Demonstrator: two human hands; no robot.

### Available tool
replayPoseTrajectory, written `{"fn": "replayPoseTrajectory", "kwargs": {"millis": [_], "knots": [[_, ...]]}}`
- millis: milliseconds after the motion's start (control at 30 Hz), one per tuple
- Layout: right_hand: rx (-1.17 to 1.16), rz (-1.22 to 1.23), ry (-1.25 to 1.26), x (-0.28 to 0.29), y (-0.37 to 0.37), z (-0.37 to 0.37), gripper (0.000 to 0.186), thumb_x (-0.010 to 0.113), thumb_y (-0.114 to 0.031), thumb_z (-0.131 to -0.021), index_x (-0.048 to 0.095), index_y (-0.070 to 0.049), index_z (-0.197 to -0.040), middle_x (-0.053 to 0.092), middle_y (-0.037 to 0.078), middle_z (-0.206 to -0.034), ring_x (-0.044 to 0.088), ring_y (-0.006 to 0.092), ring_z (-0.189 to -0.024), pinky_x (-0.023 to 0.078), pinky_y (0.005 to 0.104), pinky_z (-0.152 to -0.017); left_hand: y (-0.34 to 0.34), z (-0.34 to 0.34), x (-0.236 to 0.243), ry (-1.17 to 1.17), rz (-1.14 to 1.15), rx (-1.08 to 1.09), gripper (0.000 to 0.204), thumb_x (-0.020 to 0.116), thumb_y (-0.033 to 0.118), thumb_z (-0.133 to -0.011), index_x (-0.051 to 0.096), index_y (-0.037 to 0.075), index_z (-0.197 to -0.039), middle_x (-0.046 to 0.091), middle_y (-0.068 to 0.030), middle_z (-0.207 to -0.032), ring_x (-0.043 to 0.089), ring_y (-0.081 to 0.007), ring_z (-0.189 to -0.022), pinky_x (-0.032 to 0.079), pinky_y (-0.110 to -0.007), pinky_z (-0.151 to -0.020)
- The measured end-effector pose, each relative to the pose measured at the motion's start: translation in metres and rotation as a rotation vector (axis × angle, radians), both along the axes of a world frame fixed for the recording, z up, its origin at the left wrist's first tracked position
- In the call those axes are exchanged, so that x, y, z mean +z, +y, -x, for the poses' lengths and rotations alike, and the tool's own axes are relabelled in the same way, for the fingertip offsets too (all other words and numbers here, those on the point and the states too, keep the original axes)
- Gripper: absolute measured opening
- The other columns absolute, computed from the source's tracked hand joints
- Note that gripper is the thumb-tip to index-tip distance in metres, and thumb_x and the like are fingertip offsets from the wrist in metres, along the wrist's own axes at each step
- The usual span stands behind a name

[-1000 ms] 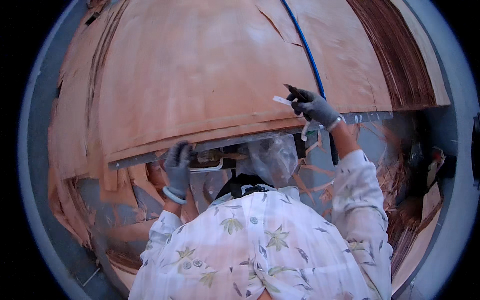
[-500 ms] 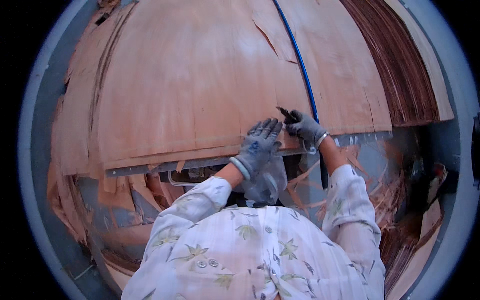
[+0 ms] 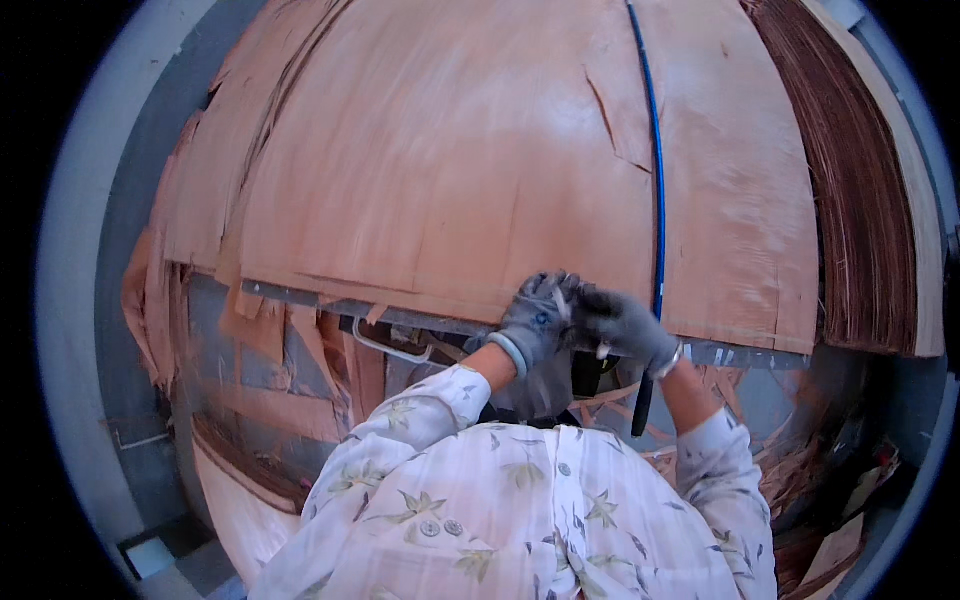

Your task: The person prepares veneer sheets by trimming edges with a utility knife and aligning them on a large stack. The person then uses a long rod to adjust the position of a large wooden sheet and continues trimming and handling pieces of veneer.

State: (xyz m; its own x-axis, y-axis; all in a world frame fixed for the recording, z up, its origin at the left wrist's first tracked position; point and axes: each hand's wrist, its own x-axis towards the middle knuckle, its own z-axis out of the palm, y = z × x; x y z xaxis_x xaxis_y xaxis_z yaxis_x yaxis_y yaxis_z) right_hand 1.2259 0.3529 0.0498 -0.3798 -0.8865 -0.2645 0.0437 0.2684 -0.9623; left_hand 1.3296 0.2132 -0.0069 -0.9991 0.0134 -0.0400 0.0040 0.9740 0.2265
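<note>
- In the head view, we have our gloved left hand (image 3: 538,315) and gloved right hand (image 3: 625,330) together at the front edge of the veneer sheet (image 3: 450,210), fingers curled and meeting.
- The veneer sheet lies flat in front of us, its near edge close above a grey edge strip (image 3: 740,355); the blue rod (image 3: 657,190) runs along it, just beside our right hand.
- To work well here, we would keep our fingertips steadying each other and our wrists light, since a thin edge could split; a crack (image 3: 603,115) already shows left of the rod.
- A small white piece (image 3: 602,351) shows under our right hand, perhaps part of something gripped, but blur keeps us from being sure.
- We cannot tell what either hand is closed on, as the fingers hide it.
- Our sleeves and left hand partly cover the clear plastic bag (image 3: 545,392) below; the veneer sheet's far end is cut off.
</note>
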Motion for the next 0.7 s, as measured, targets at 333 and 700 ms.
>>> {"fn": "replayPoseTrajectory", "kwargs": {"millis": [333, 700], "knots": [[0.024, -0.265, -0.083, -0.029, -0.124, 0.047, 0.025, 0.057, -0.012, -0.084, 0.052, 0.001, -0.105, 0.063, 0.011, -0.078, 0.063, 0.0153, -0.069, 0.048, 0.029, -0.05, -0.073, -0.044, 0.013, 0.29, -0.018, 0.218, 0.055, 0.058, 0.026, -0.083, 0.044, 0.002, -0.131, 0.046, -0.0151, -0.134, 0.04, -0.0336, -0.126, 0.028, -0.046, -0.106], [0.047, -0.198, 0.174, -0.038, -0.114, 0.012, 0.029, 0.064, -0.02, -0.068, 0.065, -0.003, -0.092, 0.065, 0.02, -0.09, 0.063, 0.0344, -0.084, 0.05, 0.041, -0.074, -0.092, -0.005, 0.008, -0.011, -0.021, 0.174, 0.063, 0.062, 0.033, -0.076, 0.044, 0.013, -0.133, 0.045, -0.0085, -0.134, 0.04, -0.0268, -0.125, 0.029, -0.045, -0.102]]}}
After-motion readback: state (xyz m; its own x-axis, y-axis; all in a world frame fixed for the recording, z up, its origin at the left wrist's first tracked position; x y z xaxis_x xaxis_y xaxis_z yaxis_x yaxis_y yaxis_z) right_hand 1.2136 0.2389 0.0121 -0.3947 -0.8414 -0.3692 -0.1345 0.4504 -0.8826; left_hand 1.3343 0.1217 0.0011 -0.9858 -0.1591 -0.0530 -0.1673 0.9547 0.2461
